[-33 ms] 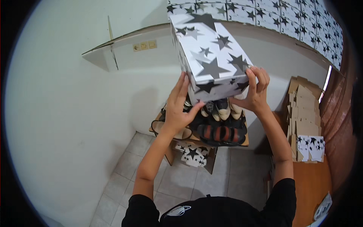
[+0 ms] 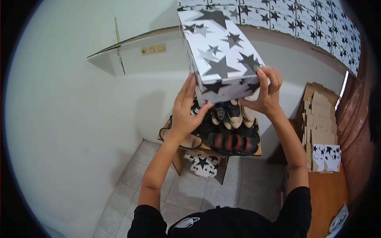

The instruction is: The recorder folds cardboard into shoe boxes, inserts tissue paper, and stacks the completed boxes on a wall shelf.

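Between my two raised hands is a white cardboard box (image 2: 220, 51) printed with black and grey stars. My left hand (image 2: 185, 107) grips its near left corner, fingers along the side and thumb at the lower edge. At the near right corner, my right hand (image 2: 266, 92) has its fingers on the top edge and its thumb underneath. Below the box, a small wooden table (image 2: 200, 150) bears several pairs of footwear, among them black-and-white shoes (image 2: 234, 115) and dark sandals with reddish-brown insoles (image 2: 232, 142). The box hides part of the shoes.
A row of star-printed boxes (image 2: 278, 20) lines the shelf (image 2: 285, 39) above. Flattened cardboard (image 2: 322, 119) leans on an orange-brown tabletop (image 2: 325, 194) at right. Star-printed card (image 2: 203, 163) lies under the small table. Wall sockets (image 2: 152, 49) and a bare shelf edge (image 2: 131, 37) are at left.
The box and both hands have shifted slightly upward and left in view. My grip on the box looks the same.
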`<state>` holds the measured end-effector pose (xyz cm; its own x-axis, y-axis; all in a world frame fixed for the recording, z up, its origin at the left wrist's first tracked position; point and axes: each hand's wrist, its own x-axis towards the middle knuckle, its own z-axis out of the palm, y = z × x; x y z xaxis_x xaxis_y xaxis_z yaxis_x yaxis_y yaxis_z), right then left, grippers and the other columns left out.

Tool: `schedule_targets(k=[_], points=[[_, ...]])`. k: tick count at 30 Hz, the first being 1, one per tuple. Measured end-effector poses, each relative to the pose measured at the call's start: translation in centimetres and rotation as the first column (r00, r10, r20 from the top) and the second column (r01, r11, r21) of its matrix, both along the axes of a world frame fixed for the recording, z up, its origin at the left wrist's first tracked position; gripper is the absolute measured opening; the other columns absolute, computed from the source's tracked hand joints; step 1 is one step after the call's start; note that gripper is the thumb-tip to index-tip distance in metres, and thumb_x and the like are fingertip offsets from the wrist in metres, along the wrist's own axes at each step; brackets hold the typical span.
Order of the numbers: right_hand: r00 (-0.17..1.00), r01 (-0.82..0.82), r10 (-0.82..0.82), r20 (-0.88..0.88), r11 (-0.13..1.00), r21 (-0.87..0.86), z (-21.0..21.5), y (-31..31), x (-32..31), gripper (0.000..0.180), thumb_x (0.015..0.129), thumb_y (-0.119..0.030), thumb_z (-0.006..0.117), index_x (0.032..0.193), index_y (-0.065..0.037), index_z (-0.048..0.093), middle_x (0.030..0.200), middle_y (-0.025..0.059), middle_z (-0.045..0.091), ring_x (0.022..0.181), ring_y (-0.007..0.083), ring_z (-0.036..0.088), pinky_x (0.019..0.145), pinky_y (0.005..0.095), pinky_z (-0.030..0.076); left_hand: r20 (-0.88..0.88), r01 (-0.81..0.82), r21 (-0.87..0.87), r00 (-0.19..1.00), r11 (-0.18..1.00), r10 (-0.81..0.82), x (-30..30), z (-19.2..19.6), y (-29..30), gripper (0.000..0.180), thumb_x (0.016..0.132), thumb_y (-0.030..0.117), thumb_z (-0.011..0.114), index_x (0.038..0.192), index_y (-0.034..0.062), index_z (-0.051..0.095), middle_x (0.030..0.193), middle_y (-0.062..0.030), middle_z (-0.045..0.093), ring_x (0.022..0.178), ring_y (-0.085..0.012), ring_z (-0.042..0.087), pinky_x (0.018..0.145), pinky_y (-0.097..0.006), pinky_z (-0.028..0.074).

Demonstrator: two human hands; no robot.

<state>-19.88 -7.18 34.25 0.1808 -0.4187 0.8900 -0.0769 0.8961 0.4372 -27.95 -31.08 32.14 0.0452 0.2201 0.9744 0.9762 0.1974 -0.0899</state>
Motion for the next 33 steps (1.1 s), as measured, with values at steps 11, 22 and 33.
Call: schedule_targets(k=[11, 22, 33], points=[[0.956, 0.048, 0.019, -0.292, 0.974, 0.223, 16.9, -4.2, -9.8, 0.090, 0.043, -0.028, 0.075, 0.127, -0.015, 0.043, 0.122, 0.0033, 0.037, 0.114, 0.0220, 0.034, 0.096, 0.0376, 0.029, -0.100, -0.017, 0.241, 0.994, 0.970, 0.043, -10.3, 13.2, -2.1, 0.072, 0.076, 0.016, 0.068, 0.134, -0.0018, 0.029, 0.121, -0.0189, 0.050, 0.108, -0.0295, 0.052, 0.085, -0.034, 0.045], [0.883, 0.222, -0.089, -0.462, 0.945, 0.241, 28.6, -0.1, -21.0, 0.101, 0.044, -0.032, 0.079, 0.133, -0.017, 0.034, 0.124, 0.0015, 0.035, 0.117, 0.0193, 0.033, 0.095, 0.0367, 0.027, -0.292, -0.022, 0.322, 0.949, 0.947, 0.121, -24.7, 26.0, 3.2, 0.078, 0.080, 0.018, 0.067, 0.140, 0.0069, 0.019, 0.128, -0.0184, 0.047, 0.106, -0.0275, 0.055, 0.077, -0.034, 0.048], [0.874, 0.329, -0.250, -0.416, 0.935, 0.130, 36.0, 0.7, -27.1, 0.101, 0.051, -0.039, 0.080, 0.136, -0.015, 0.030, 0.139, 0.0133, 0.026, 0.123, 0.0306, 0.032, 0.099, 0.0448, 0.028, -0.381, 0.198, 0.241, 0.920, 0.950, -0.096, -30.8, 35.0, 4.9, 0.073, 0.084, 0.003, 0.058, 0.142, 0.0121, 0.013, 0.127, -0.0214, 0.046, 0.094, -0.0227, 0.062, 0.071, -0.025, 0.051]])
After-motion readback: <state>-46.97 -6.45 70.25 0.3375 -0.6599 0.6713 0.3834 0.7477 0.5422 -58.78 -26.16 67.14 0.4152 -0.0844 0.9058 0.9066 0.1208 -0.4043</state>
